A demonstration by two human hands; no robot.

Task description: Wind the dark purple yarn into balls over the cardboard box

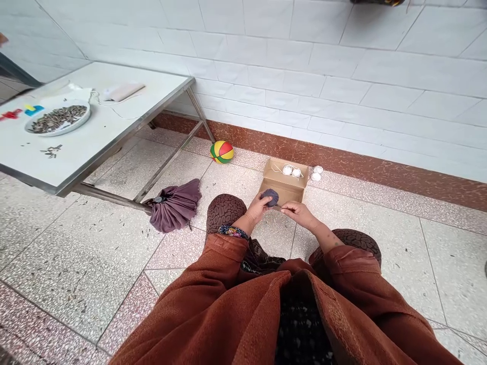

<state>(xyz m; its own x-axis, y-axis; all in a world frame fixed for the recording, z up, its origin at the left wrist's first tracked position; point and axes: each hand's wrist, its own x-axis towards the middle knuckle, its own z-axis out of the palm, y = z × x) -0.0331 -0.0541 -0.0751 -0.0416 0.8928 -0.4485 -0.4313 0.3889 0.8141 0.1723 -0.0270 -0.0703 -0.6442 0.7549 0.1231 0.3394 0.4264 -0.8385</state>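
Note:
My left hand [259, 206] is closed round a small dark grey-purple ball of yarn [271, 196], held above the near edge of an open cardboard box [283, 191]. Close by on the right, my right hand [301, 214] pinches what looks like the yarn's loose strand, too thin to make out clearly. Two white yarn balls [287, 170] with loose strands rest toward the back of the box. Several more white balls [316, 175] sit on the floor just right of it.
To the left stands a metal-framed table [114, 142] bearing a white plate [88, 117] of striped seeds and a folded cloth [125, 92]. A purple fabric bundle [177, 205] and a colourful ball [222, 152] lie on the floor. A tiled wall [304, 66] runs behind the box.

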